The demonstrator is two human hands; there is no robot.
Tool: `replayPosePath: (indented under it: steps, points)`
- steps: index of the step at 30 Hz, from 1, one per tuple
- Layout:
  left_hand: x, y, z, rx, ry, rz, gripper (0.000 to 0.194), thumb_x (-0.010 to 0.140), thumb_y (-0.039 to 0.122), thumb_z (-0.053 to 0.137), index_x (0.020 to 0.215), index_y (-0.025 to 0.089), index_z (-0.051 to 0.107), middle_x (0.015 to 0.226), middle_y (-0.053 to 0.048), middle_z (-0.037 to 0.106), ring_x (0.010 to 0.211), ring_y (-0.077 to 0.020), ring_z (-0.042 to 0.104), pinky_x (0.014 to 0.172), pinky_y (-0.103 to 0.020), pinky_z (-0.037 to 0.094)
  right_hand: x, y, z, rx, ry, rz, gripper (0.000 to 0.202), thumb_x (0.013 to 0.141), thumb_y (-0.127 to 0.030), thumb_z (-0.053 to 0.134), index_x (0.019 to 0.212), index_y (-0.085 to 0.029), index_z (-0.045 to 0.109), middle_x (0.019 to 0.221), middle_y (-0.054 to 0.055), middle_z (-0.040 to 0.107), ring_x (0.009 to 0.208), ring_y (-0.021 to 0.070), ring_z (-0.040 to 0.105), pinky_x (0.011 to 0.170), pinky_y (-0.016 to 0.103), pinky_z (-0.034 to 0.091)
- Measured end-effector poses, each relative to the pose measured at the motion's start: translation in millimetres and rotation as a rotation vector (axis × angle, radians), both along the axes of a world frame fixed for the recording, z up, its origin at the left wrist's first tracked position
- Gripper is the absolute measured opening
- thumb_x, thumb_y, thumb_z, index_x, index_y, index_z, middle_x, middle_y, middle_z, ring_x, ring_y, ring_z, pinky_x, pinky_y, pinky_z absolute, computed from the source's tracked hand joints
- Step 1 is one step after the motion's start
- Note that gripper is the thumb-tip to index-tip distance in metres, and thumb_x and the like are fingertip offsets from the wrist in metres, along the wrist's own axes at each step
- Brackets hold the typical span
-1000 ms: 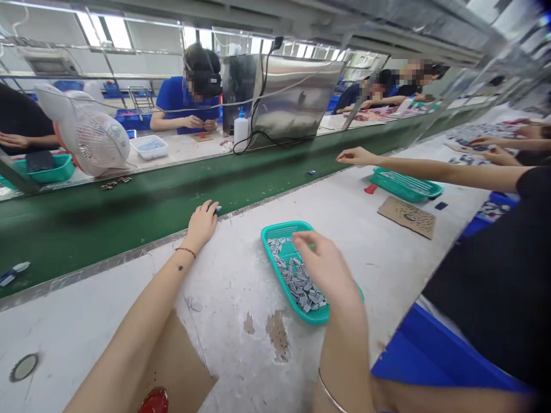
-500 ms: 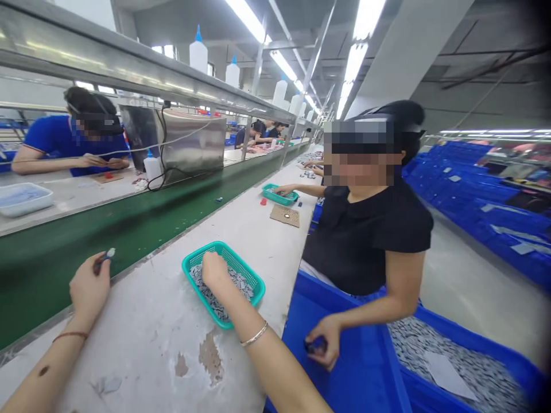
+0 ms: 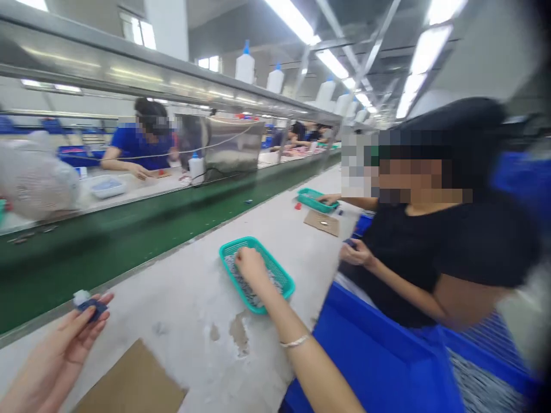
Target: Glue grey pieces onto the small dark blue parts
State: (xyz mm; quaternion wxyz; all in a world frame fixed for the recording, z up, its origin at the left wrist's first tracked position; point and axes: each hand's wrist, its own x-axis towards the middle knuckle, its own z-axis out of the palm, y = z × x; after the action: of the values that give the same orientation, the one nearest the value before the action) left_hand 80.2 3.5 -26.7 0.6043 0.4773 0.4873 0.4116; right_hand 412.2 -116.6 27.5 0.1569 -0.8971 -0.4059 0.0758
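The left hand (image 3: 69, 350) is turned palm up, pinching a small dark blue piece (image 3: 96, 308) with a whitish end between thumb and fingers, a hold that seems meant to keep it in plain sight. Between the hands, nearer the body, lies a cardboard sheet (image 3: 135, 381). Farther right, the right hand (image 3: 252, 268) dips into a green basket (image 3: 282, 274), probably set there for easy reach; the fingers curl down among small grey pieces (image 3: 243, 282), and I can't tell whether they grip anything.

Beyond the left hand runs a green strip (image 3: 150, 244). The white worktop (image 3: 189, 304) has brown worn patches (image 3: 239, 335) just nearer than the basket. Right of the right hand, a co-worker in black (image 3: 477, 246) sits behind a blue bin (image 3: 370, 350).
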Motion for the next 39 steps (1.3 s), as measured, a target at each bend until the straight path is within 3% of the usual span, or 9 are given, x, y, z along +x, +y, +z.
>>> replayPosePath:
  steps: [2,4,6,9,13,16,22,29,39]
  points:
    - [-9,-36,21.0,-0.073,-0.163,0.044,0.024,0.066,0.033,0.075,0.089,0.033,0.074,0.115,0.005,0.072,0.089,-0.0168,0.072,0.074,-0.018,0.062,-14,-8,6.1,0.125,0.002,0.122,0.018,0.095,-0.021,0.051,0.097,-0.012,0.067,0.097,0.008,0.07,0.093,0.0181,0.066,0.088,0.033,0.051]
    - [-15,-66,38.4,-0.095,-0.253,0.122,0.031,0.062,0.026,0.079,0.093,0.028,0.073,0.109,0.002,0.072,0.077,-0.0134,0.071,0.065,-0.015,0.061,-33,-15,4.2,0.227,0.034,0.243,0.019,0.094,-0.024,0.051,0.1,-0.014,0.066,0.1,0.007,0.071,0.094,0.017,0.066,0.088,0.03,0.051]
    - [-22,-92,48.8,-0.11,-0.307,0.145,0.034,0.061,0.027,0.082,0.094,0.026,0.072,0.103,-0.001,0.072,0.076,-0.0144,0.071,0.063,-0.017,0.061,-56,-23,-7.5,0.31,0.107,0.374,0.02,0.091,-0.03,0.054,0.097,-0.017,0.067,0.096,0.006,0.072,0.089,0.0183,0.067,0.083,0.03,0.053]
    - [-36,-125,51.4,-0.094,-0.348,0.144,0.032,0.064,0.034,0.083,0.093,0.026,0.072,0.101,-0.002,0.071,0.074,-0.0161,0.07,0.061,-0.021,0.06,-89,-35,-36.8,0.378,0.295,0.584,0.02,0.084,-0.033,0.058,0.093,-0.02,0.07,0.087,0.006,0.072,0.077,0.0198,0.068,0.071,0.032,0.055]
    - [-54,-161,38.1,-0.067,-0.312,0.186,0.027,0.069,0.04,0.079,0.092,0.026,0.072,0.102,-0.005,0.07,0.077,-0.0202,0.068,0.067,-0.03,0.06,-112,-42,-69.9,0.278,0.341,0.659,0.019,0.081,-0.033,0.059,0.086,-0.021,0.072,0.081,0.006,0.07,0.071,0.0203,0.065,0.067,0.034,0.053]
    - [-66,-183,21.8,-0.095,-0.287,0.231,0.028,0.069,0.041,0.08,0.092,0.027,0.073,0.1,-0.006,0.07,0.078,-0.0212,0.068,0.068,-0.032,0.059,-112,-42,-77.4,0.225,0.291,0.662,0.021,0.082,-0.035,0.058,0.084,-0.021,0.073,0.078,0.006,0.066,0.067,0.0194,0.061,0.063,0.034,0.051]
    - [-73,-214,-2.5,-0.193,-0.257,0.382,0.034,0.067,0.045,0.081,0.092,0.025,0.073,0.099,-0.005,0.071,0.077,-0.0194,0.067,0.07,-0.029,0.057,-107,-46,-71.6,0.178,0.307,0.664,0.028,0.083,-0.038,0.059,0.1,-0.019,0.071,0.085,0.006,0.066,0.072,0.0191,0.062,0.066,0.033,0.052]
    - [-60,-225,-9.5,-0.232,-0.251,0.347,0.032,0.07,0.039,0.081,0.093,0.018,0.072,0.094,-0.006,0.074,0.082,-0.0179,0.068,0.074,-0.024,0.057,-112,-50,-69.4,0.215,0.209,0.749,0.02,0.09,-0.029,0.055,0.09,-0.017,0.071,0.084,0.007,0.066,0.07,0.0182,0.063,0.062,0.032,0.051]
    - [-58,-226,-36.4,-0.116,-0.227,0.203,0.021,0.082,0.031,0.071,0.1,0.019,0.07,0.106,-0.008,0.071,0.095,-0.0195,0.068,0.085,-0.027,0.057,-188,-47,-34.4,0.326,0.318,1.06,0.014,0.092,-0.017,0.058,0.097,-0.019,0.07,0.09,0.005,0.065,0.082,0.0153,0.063,0.068,0.026,0.051]
